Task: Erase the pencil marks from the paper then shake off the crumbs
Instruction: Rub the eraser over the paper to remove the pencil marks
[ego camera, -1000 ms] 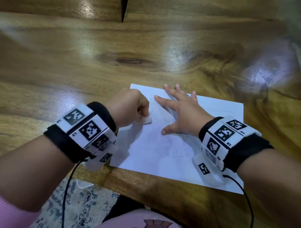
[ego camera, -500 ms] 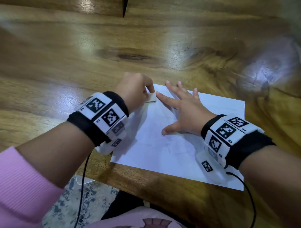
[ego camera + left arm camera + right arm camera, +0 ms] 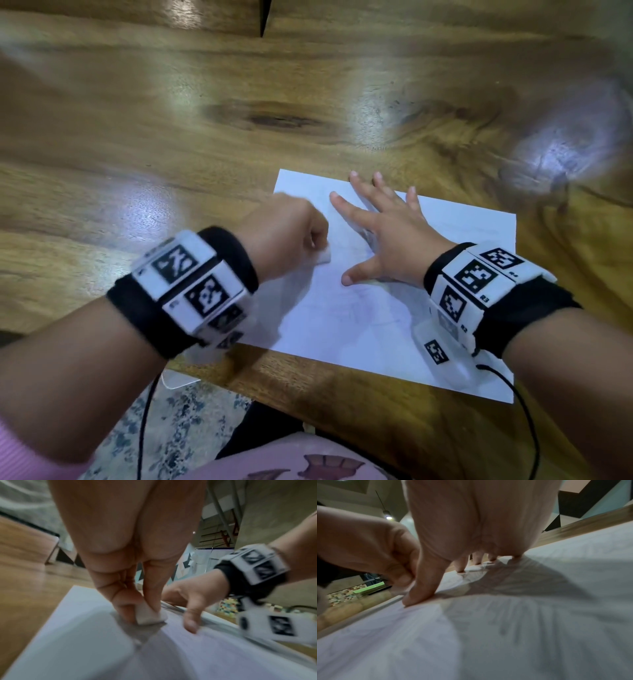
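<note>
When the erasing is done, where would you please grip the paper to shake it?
Probably the near edge of the paper: it overhangs the table edge, so fingers can slip beneath from the front. The right hand presses it flat; the left hand holds the eraser.

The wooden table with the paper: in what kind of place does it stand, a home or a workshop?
Probably a home, perhaps a dining area. The polished wooden table stands over a patterned rug, and a tiled wall shows behind the right hand.
</note>
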{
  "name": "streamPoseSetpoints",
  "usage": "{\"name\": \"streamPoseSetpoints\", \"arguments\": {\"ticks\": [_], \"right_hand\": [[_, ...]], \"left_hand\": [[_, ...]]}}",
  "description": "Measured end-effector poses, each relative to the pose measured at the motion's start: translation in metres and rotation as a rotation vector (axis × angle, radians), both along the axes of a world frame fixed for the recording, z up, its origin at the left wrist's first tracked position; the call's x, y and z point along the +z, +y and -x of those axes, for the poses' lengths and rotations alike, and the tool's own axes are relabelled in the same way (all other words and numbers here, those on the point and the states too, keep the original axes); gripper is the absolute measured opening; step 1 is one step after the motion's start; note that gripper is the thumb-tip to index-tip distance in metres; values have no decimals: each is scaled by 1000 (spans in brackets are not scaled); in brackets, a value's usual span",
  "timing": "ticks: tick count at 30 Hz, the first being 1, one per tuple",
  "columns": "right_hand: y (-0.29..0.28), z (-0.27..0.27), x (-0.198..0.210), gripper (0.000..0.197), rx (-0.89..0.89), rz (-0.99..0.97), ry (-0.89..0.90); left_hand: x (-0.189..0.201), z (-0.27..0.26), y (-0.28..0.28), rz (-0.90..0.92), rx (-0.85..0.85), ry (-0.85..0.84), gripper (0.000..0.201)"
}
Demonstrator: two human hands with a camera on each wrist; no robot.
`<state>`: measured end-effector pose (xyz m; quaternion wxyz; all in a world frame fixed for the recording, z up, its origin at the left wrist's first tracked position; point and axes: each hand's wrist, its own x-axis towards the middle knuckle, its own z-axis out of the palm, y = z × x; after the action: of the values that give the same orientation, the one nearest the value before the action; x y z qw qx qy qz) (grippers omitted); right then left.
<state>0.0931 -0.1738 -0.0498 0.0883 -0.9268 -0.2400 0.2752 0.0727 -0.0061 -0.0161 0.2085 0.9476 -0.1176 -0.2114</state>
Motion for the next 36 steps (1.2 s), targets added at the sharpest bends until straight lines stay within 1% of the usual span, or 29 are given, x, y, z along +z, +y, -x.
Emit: {"name": "streamPoseSetpoints", "arguments": {"ticks": [1, 2, 4, 6, 8, 11, 12, 13, 15, 16, 17, 18, 20, 21, 22, 25, 26, 27, 28, 30, 31, 32, 35, 36], "right_hand": [[0, 0, 0, 113, 0, 0, 4], [1, 0, 0, 113, -1, -3, 5], [0, 0, 0, 112, -4, -10, 5], [1, 1, 1, 112, 0, -1, -1], [1, 0, 0, 113, 4, 8, -2], [0, 0, 0, 113, 1, 5, 5], [0, 0, 0, 113, 0, -1, 7], [0, 0, 0, 113, -2, -8, 6], [0, 0, 0, 112, -8, -21, 2], [0, 1, 0, 112, -11, -24, 2], [0, 1, 0, 112, -12, -23, 5], [0, 1, 0, 112, -11, -22, 8], [0, 1, 0, 112, -12, -22, 8], [0, 1, 0, 112, -10, -23, 8], [-1, 1, 0, 112, -10, -26, 7], [-1, 1, 0, 112, -15, -33, 6], [-1, 1, 1, 111, -16, -32, 6], [-1, 1, 1, 111, -13, -29, 7], [-1, 2, 1, 112, -9, -25, 6], [-1, 3, 0, 114, 1, -12, 0], [-1, 3, 0, 115, 7, -4, -3], [-1, 3, 0, 116, 11, 1, -4], [-2, 3, 0, 117, 14, 6, 7], [-2, 2, 0, 117, 18, 10, 9]], "left_hand": [[-1, 2, 1, 13, -15, 23, 8], [0, -3, 1, 26, 9, 2, 7], [-2, -25, -1, 30, 130, -77, 17], [-1, -38, -5, 30, 210, -128, 19], [-2, -29, -4, 25, 167, -98, 14], [-2, 0, 0, 23, -21, 34, 12], [-2, 1, 1, 30, -30, 39, 13], [-3, -5, 2, 28, 2, 8, 17], [-4, -24, 3, 25, 141, -94, 20], [-4, -31, 4, 25, 195, -123, 19], [-3, -33, 4, 24, 206, -118, 18], [-3, -30, 5, 19, 168, -86, 15], [0, -17, 8, -4, 15, 11, 10], [2, -11, 9, -14, -28, 50, 11], [3, -9, 11, -11, -22, 55, 15], [1, -21, 15, 61, 181, -18, 23], [0, -22, 16, 65, 213, -30, 23], [0, -20, 15, 53, 204, -37, 21], [-1, -17, 16, 31, 159, -35, 18], [0, -8, 16, -30, 38, 17, 17], [1, -7, 16, -47, 9, 50, 19], [2, -8, 17, -42, 15, 47, 18], [2, -21, 15, 25, 166, -96, 10], [2, -22, 14, 24, 173, -113, 9]]}}
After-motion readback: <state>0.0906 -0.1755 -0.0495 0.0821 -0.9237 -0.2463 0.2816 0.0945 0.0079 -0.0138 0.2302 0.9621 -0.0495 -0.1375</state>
